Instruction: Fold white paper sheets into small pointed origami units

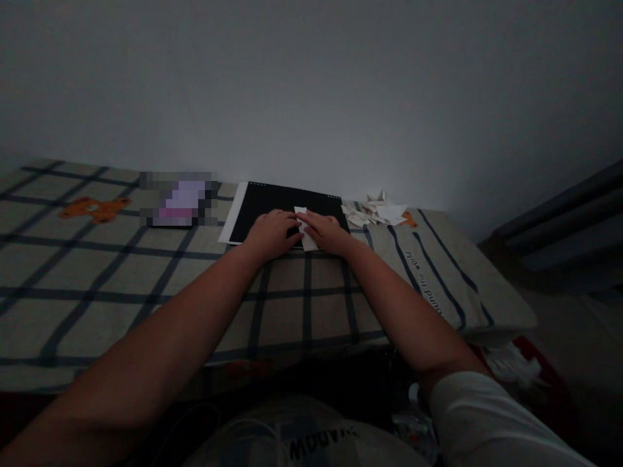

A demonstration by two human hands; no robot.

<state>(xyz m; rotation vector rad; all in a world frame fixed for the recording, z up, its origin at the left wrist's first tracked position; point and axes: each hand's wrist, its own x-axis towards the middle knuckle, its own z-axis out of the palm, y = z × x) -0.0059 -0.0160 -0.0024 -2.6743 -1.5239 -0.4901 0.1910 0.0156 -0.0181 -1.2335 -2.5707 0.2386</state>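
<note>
A narrow strip of folded white paper [309,241] lies on a black sheet or pad [272,201] with small holes along its far edge. My left hand [275,233] is at the strip's left side, fingers curled and thumb tip touching the paper. From the right, my right hand [327,232] presses on the strip, its fingers closed together over it. Between them the two hands hold the paper down and cover part of it. Close by on the right is a small pile of folded white paper pieces [372,211].
A checked cloth [219,272] covers the table, which meets a plain wall [311,97]. To the left lies a phone-like device [182,201], partly blurred out. White sheet edges [232,214] show beside the black pad. Below right is a red container [525,370] with crumpled white material.
</note>
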